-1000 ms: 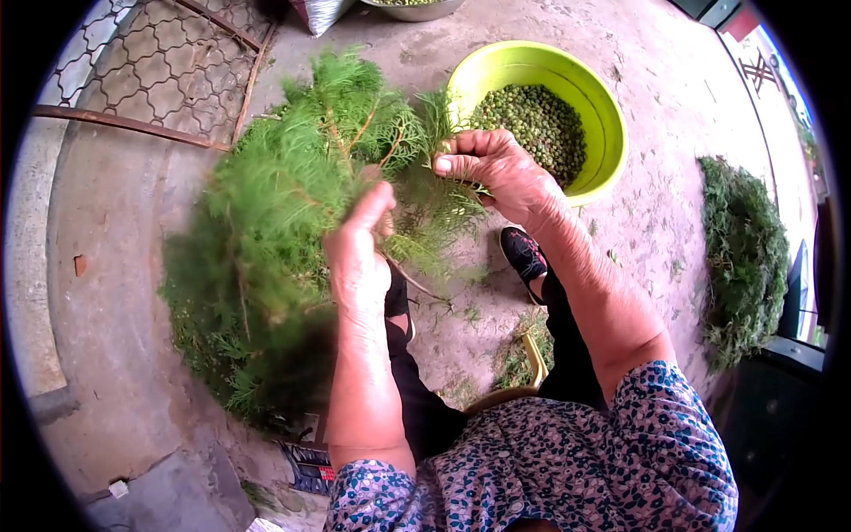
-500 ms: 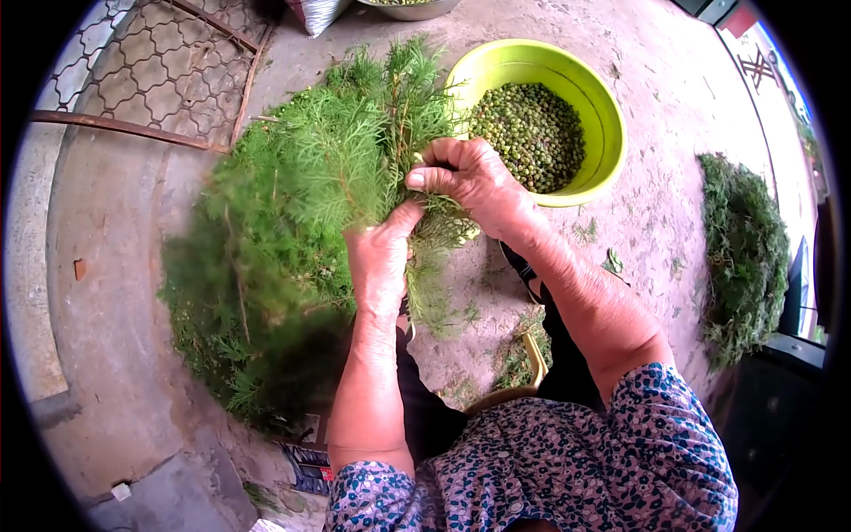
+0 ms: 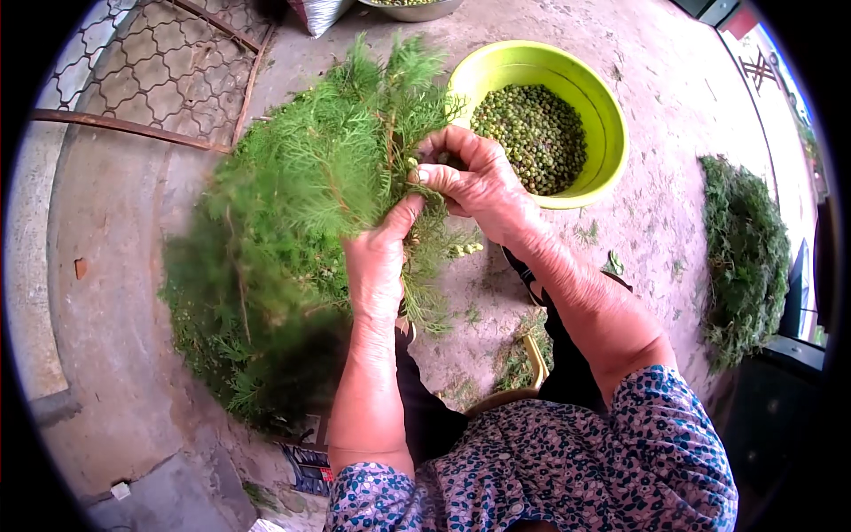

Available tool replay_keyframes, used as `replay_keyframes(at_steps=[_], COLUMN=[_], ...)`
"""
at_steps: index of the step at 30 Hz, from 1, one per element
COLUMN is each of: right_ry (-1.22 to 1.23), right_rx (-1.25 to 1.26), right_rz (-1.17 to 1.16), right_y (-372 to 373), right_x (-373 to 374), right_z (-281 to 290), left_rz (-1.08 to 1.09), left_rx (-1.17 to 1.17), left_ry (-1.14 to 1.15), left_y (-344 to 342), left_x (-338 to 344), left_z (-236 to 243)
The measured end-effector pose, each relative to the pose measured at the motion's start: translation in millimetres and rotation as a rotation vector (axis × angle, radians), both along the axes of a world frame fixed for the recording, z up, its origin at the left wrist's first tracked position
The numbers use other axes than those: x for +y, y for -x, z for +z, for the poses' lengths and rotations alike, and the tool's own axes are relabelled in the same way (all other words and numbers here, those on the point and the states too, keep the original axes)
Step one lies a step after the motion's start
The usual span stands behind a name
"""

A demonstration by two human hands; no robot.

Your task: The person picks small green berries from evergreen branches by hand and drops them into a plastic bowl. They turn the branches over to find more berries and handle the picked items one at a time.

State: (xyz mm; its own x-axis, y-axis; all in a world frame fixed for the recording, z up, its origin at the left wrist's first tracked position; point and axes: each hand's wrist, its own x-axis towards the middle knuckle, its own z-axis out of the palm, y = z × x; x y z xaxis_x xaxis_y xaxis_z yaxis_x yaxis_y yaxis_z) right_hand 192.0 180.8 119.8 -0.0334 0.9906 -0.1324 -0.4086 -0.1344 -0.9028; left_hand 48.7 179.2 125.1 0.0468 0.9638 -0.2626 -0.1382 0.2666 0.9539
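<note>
My left hand is closed around the stems of a feathery green evergreen branch, which fans out up and to the left. Just right of its thumb, my right hand pinches at the same branch, thumb and bent forefinger together beside a small pale-green cone. A few more pale cones hang on a twig below the right hand. Beyond that hand stands a lime-green plastic basin, partly filled with many small round green and brownish cones.
A big heap of cut evergreen branches lies on the left, a darker heap at far right. A rusty-framed wire mesh is at upper left. A sack and a metal bowl stand at the back. Leaf bits litter the concrete floor.
My right hand has shifted slightly down and its fingers have moved a little on the branch. The twig with pale cones below it shows more clearly. My left hand stays nearly in place.
</note>
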Motion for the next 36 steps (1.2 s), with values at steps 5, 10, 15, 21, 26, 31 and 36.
replay_keyframes(at_steps=[5,10,15,21,26,31,36], right_ry=[-0.082,0.249,0.233,0.270,0.295,0.274,0.291], right_rx=[-0.209,0.382,0.741,0.653,0.797,0.810,0.782], right_rz=[-0.109,-0.035,0.088,-0.043,-0.010,-0.006,0.008], right_y=[3.0,0.0,0.6,4.9,1.6,2.3,-0.5], right_x=[4.4,-2.3,-6.9,-7.0,-8.0,-10.3,-12.3], right_z=[-11.8,4.2,3.5,10.9,8.8,10.1,12.8], left_rz=[-0.046,-0.089,-0.144,-0.179,-0.209,-0.234,-0.173], left_rx=[0.024,-0.205,-0.211,-0.228,-0.277,-0.444,-0.483], left_ry=[-0.093,0.038,0.025,0.026,0.070,0.061,0.088], left_y=[-3.1,2.4,1.4,-0.6,-1.7,0.9,-2.0], left_x=[0.9,-0.6,0.2,-0.3,2.2,0.4,-3.9], left_z=[-8.3,7.4,12.4,7.7,0.4,-11.9,-10.6])
